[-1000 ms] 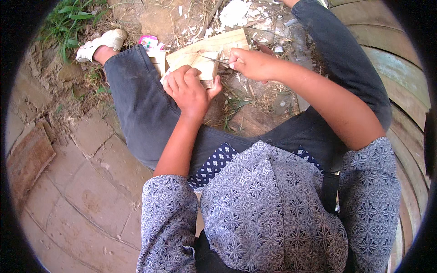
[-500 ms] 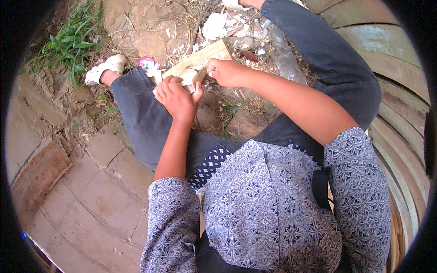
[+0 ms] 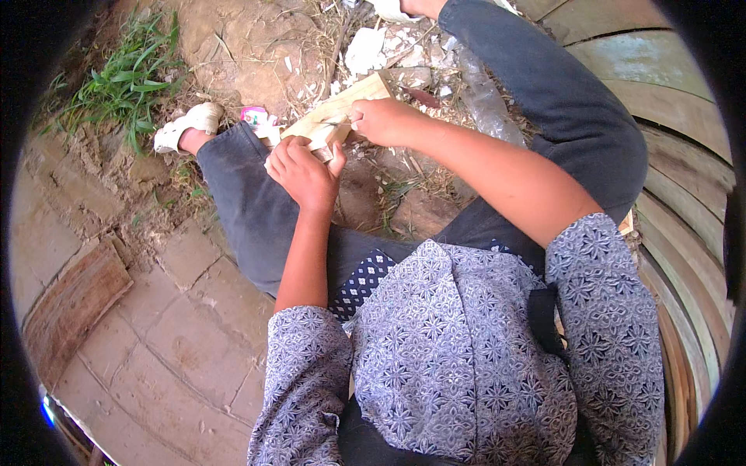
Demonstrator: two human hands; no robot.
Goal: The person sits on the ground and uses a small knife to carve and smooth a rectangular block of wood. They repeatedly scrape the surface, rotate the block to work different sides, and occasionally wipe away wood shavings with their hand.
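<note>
Ground: paving [image 3: 183, 334] at lower left, stony soil ahead, slatted planks [image 3: 672, 163] curving down the right. Seated person, patterned shirt [image 3: 435, 334], dark trousers [image 3: 256, 213], legs spread.

Board [image 3: 369, 89], pale wood, lies between the knees and slants up to the right, ahead of the body. White scraps [image 3: 365, 53] are strewn beyond it; clear plastic [image 3: 488, 101] beside the right leg.

Judgement on technique: the wood should be braced firmly so it cannot rock under the tool. Short, controlled strokes at a low angle look best. Left thumb sits near the working side; better kept out of the tip's line, with light pressure in case of a slip.

Left hand [image 3: 307, 177]: partly spread, fingers bent over the near end of the wood, thumb apart on the right, a small pale block [image 3: 322, 149] between. Whether block and board are separate pieces: unclear.

Right hand [image 3: 385, 123]: curled into a fist, thumb pressed in, gripping the thin tool [image 3: 336, 123]. Handle hidden by the fist. Tip points left over the board; contact cannot be told.

Smallest noted: pink packet [image 3: 253, 116], by the left knee.
</note>
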